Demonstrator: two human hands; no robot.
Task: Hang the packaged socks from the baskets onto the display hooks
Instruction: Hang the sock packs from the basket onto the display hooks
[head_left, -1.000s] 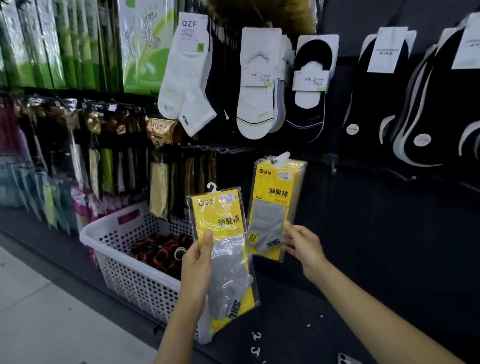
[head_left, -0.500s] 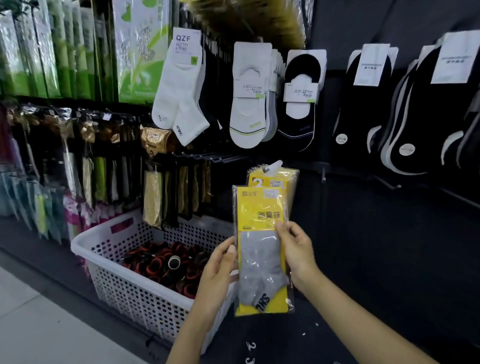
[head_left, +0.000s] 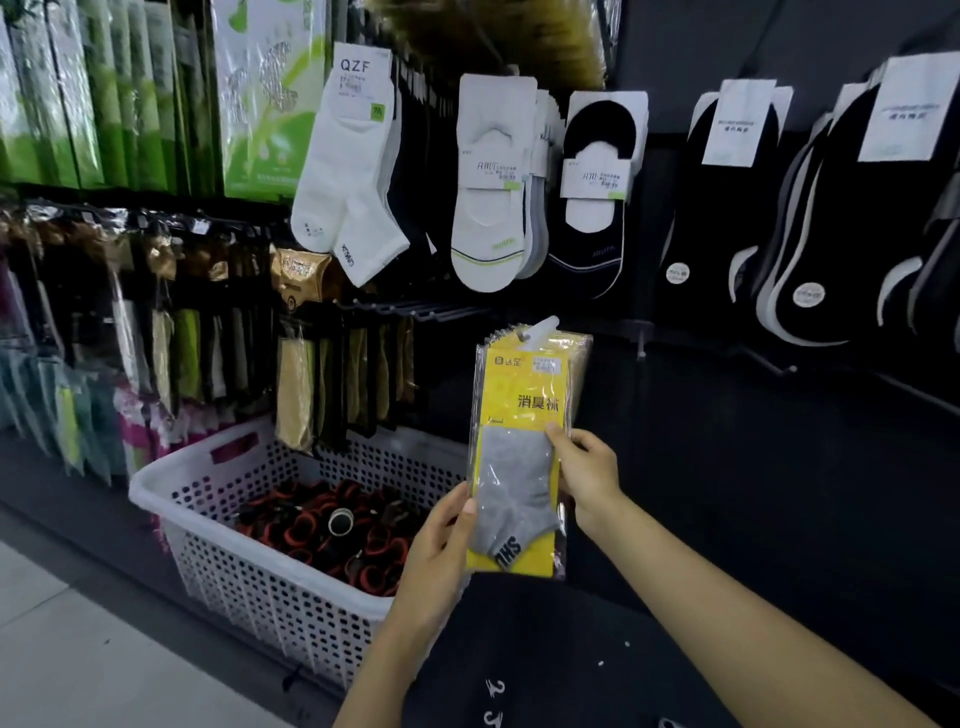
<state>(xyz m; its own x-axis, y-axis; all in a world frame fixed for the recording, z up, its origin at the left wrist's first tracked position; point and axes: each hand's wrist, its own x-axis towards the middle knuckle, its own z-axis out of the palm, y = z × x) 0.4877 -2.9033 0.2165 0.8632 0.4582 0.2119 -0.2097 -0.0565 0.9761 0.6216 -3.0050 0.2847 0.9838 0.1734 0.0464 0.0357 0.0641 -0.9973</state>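
A yellow sock pack with a grey sock inside hangs at the front of a stack of like packs on a display hook; its white hanger tab shows at the top. My right hand pinches the pack's right edge at mid height. My left hand holds the lower left edge with thumb on the front. To the left stands a white perforated basket with dark rolled items ringed in orange.
White and black socks hang on the row above. Gold and green packs hang left of the yellow stack. A bare hook sticks out to the right on the black panel. Pale floor lies at lower left.
The pack in my left hand moved right and up onto the stack of yellow packs on the hook. My right hand shifted from the hanging stack onto this front pack.
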